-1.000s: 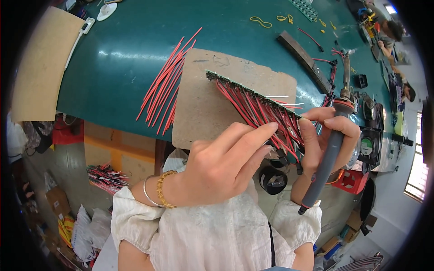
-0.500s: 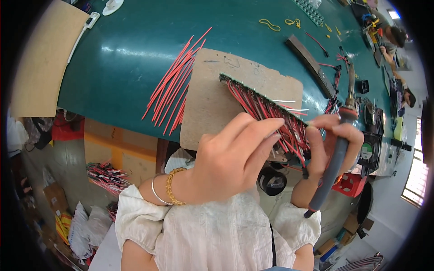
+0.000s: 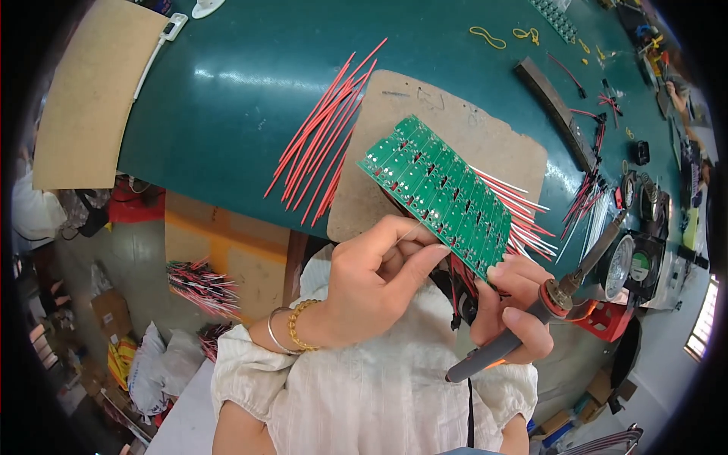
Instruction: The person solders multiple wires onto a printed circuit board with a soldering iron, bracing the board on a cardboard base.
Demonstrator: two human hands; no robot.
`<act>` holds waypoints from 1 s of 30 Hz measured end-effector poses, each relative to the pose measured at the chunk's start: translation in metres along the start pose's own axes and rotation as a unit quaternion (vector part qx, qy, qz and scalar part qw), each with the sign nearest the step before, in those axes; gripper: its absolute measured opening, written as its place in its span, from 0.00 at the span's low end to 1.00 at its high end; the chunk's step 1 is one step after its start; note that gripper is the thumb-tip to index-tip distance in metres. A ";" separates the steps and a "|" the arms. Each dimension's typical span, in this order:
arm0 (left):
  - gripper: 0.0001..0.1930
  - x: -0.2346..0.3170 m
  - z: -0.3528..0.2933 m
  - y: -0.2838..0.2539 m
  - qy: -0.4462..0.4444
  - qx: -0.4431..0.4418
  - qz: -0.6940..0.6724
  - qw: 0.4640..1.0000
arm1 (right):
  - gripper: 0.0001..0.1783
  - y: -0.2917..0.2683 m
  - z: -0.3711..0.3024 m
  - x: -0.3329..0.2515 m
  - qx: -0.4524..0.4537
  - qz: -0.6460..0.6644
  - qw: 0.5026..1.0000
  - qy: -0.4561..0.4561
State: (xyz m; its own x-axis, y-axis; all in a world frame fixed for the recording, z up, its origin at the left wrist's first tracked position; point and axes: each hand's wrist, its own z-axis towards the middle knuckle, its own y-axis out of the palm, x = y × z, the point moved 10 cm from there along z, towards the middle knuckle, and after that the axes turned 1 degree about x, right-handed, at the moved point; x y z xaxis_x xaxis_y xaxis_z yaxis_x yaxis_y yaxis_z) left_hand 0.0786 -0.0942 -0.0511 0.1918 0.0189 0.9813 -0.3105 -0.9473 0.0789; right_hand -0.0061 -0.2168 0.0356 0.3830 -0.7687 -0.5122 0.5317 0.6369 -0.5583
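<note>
A green circuit board panel point(image 3: 444, 193) is tilted over the brown work board point(image 3: 387, 91), its face with rows of solder points turned up. Red and white wires point(image 3: 523, 220) stick out from beneath it. My left hand point(image 3: 383, 284) is closed at the panel's near edge, thumb and fingers pinching there; a thin silvery strand point(image 3: 408, 232) shows by the fingers. With my right hand point(image 3: 516, 311) I grip the panel's near right corner. That same hand holds a soldering iron point(image 3: 542, 311), its tip pointing up and right, away from the panel.
Loose red wires point(image 3: 326, 144) lie left of the work board on the green table point(image 3: 220, 114). A dark metal bar point(image 3: 557, 110) lies to the right, near more wires and a round metal tin point(image 3: 620, 258). A wire bundle point(image 3: 203, 287) rests on a carton point(image 3: 250, 235) below the table edge.
The panel has turned from edge-on with its wires showing to face up. My right hand has lowered the soldering iron and tilted it to the right.
</note>
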 end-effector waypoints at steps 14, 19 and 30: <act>0.15 0.074 -0.016 -0.006 0.337 0.097 0.332 0.876 | 0.26 -0.002 0.000 0.003 -0.009 0.024 0.998 0.056; 0.15 0.075 -0.019 -0.005 0.441 0.084 0.288 0.846 | 0.20 -0.007 0.001 0.007 -0.024 0.074 0.994 0.080; 0.16 0.072 -0.021 -0.002 0.482 0.040 0.276 0.830 | 0.16 -0.066 0.010 0.060 0.165 0.266 0.922 0.228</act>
State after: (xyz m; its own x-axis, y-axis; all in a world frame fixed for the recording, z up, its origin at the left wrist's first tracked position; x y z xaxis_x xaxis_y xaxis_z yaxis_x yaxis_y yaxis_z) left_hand 0.0738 -0.0844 0.0234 -0.8060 -0.2151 0.5515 -0.0330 -0.9138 -0.4048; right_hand -0.0104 -0.3057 0.0478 0.3383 -0.2004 -0.9194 0.5900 0.8064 0.0413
